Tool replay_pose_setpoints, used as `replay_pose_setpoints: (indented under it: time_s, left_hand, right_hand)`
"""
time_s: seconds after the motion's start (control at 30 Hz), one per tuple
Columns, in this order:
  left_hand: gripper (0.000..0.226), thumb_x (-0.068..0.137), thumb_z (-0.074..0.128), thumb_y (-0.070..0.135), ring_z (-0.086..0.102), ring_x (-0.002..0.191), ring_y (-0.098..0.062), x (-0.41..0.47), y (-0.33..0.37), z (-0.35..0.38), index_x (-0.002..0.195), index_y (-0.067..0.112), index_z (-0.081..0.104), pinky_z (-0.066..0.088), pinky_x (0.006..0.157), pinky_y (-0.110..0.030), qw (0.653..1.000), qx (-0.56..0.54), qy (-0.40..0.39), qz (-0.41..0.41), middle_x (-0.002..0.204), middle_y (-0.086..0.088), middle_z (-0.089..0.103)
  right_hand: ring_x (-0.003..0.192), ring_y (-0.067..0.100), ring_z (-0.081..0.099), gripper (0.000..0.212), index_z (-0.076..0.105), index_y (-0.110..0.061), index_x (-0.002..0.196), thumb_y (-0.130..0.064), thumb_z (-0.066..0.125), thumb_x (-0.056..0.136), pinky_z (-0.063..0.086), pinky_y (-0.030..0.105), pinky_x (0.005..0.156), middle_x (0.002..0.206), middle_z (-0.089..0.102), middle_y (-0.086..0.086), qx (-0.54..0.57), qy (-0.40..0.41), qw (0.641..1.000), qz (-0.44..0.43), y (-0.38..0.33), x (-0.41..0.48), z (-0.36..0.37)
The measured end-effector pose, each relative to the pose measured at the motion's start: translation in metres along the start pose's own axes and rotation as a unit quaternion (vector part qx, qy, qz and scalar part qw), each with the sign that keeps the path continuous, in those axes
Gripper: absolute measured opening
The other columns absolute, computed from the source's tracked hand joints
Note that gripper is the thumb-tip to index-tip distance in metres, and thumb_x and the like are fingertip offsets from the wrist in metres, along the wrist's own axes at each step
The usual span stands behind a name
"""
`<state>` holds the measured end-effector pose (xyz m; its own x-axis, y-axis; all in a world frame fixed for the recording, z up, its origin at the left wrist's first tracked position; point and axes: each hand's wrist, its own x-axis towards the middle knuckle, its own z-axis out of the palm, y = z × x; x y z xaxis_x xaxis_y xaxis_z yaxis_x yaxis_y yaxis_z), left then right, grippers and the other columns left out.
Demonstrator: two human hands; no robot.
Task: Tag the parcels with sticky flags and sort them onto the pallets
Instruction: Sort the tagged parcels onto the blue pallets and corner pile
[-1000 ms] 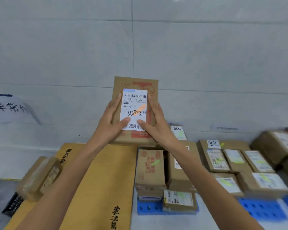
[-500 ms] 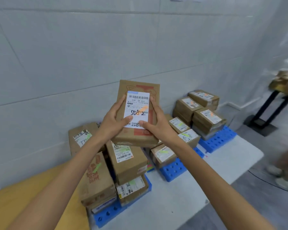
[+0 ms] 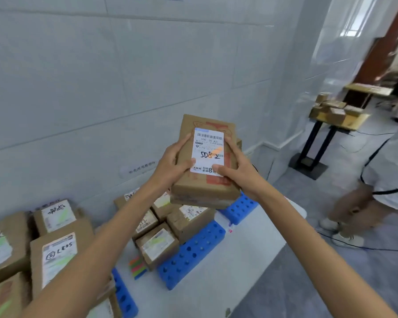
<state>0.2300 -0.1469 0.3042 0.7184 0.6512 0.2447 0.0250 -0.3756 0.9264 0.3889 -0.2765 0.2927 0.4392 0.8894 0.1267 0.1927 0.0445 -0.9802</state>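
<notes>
Both grips hold: left hand (image 3: 170, 166) and right hand (image 3: 241, 173) still clasp the parcel (image 3: 205, 191) by its sides, aloft over the blue pallet (image 3: 193, 255), view swung rightward; orange flag (image 3: 217, 150) on its label (image 3: 208, 140), so tagging looks done, placement pending.

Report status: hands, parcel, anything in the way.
Left hand and right hand grip parcel, held above pallets. Orange flag on its label. Person standing at right, off the pallets.
</notes>
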Motion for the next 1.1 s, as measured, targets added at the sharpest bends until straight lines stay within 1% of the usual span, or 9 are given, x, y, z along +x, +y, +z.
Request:
replay_pose_setpoints:
  time_s: [0.07,0.2,0.4,0.5,0.57,0.67,0.8,0.97,1.1]
  left_hand:
    - [0.061,0.091,0.059,0.009,0.052,0.112,-0.008,0.03,0.004,0.042,0.143,0.031,0.037,0.051,0.081,-0.014,1.0,-0.01,0.006,-0.004,0.14,0.001,0.042]
    - [0.06,0.091,0.06,0.015,0.048,0.122,-0.014,0.089,0.012,0.124,0.143,0.034,0.035,0.05,0.091,-0.023,1.0,-0.023,-0.001,-0.01,0.138,0.004,0.042]
    - [0.065,0.09,0.062,0.024,0.051,0.109,-0.003,0.152,0.016,0.215,0.143,0.03,0.026,0.05,0.085,-0.017,0.998,-0.045,-0.013,-0.049,0.124,0.012,0.047]
    - [0.075,0.089,0.062,0.034,0.046,0.122,-0.013,0.183,0.004,0.239,0.149,0.02,0.019,0.048,0.098,-0.035,0.995,-0.055,0.006,-0.089,0.135,0.006,0.04]
    - [0.063,0.086,0.062,0.039,0.05,0.12,-0.016,0.202,-0.003,0.254,0.142,0.023,0.036,0.05,0.096,-0.041,0.993,-0.055,0.015,-0.098,0.13,0.005,0.041]
    - [0.063,0.075,0.061,0.046,0.055,0.117,-0.017,0.227,-0.013,0.265,0.133,0.032,0.041,0.052,0.093,-0.044,0.99,-0.085,0.011,-0.111,0.131,0.002,0.047]
    - [0.059,0.09,0.06,0.028,0.052,0.118,-0.013,0.257,-0.018,0.256,0.137,0.038,0.027,0.051,0.087,-0.025,0.984,-0.134,0.021,-0.114,0.135,0.008,0.044]
    - [0.049,0.094,0.054,0.016,0.059,0.1,-0.01,0.292,-0.022,0.206,0.134,0.032,0.031,0.051,0.065,-0.01,0.978,-0.136,0.11,-0.116,0.116,0.012,0.052]
    - [0.041,0.094,0.053,0.016,0.063,0.099,-0.015,0.311,-0.048,0.154,0.133,0.019,0.042,0.053,0.073,-0.018,0.961,-0.139,0.185,-0.152,0.124,-0.001,0.06]
  right_hand:
    - [0.108,0.014,0.063,0.084,0.026,-0.045,0.142,-0.019,0.075,0.078,0.054,0.037,0.088,0.132,0.055,-0.003,-0.014,-0.009,1.0,0.009,0.005,0.017,-0.053]
    - [0.097,-0.002,0.064,0.078,0.028,-0.036,0.144,-0.009,0.068,0.083,0.053,0.018,0.075,0.124,0.057,-0.01,-0.028,-0.008,0.999,0.019,0.01,0.045,-0.152]
    - [0.11,0.009,0.06,0.071,0.033,-0.043,0.14,-0.02,0.07,0.083,0.052,0.033,0.091,0.13,0.055,-0.01,-0.055,0.006,0.997,0.045,0.04,0.079,-0.26]
    - [0.108,0.01,0.062,0.07,0.033,-0.042,0.14,-0.019,0.068,0.085,0.054,0.032,0.088,0.13,0.055,-0.01,-0.029,0.005,0.998,0.051,0.053,0.098,-0.285]
    - [0.107,0.01,0.063,0.069,0.033,-0.039,0.141,-0.015,0.067,0.086,0.055,0.03,0.083,0.13,0.055,-0.009,-0.013,0.002,0.998,0.057,0.061,0.114,-0.297]
    - [0.105,0.009,0.064,0.069,0.032,-0.035,0.142,-0.012,0.065,0.086,0.054,0.024,0.076,0.13,0.055,-0.007,-0.01,-0.013,0.998,0.06,0.068,0.144,-0.308]
    - [0.111,0.015,0.06,0.067,0.033,-0.037,0.142,-0.01,0.062,0.088,0.055,0.03,0.085,0.133,0.053,-0.004,-0.021,-0.048,0.996,0.066,0.066,0.198,-0.317]
    - [0.111,0.016,0.06,0.066,0.029,-0.035,0.144,-0.013,0.06,0.09,0.051,0.03,0.089,0.135,0.05,-0.005,-0.009,-0.094,0.994,0.062,0.057,0.274,-0.285]
    - [0.102,0.018,0.061,0.059,0.034,-0.029,0.142,-0.017,0.06,0.09,0.054,0.02,0.071,0.135,0.048,0.006,0.0,-0.109,0.992,0.065,0.063,0.331,-0.232]
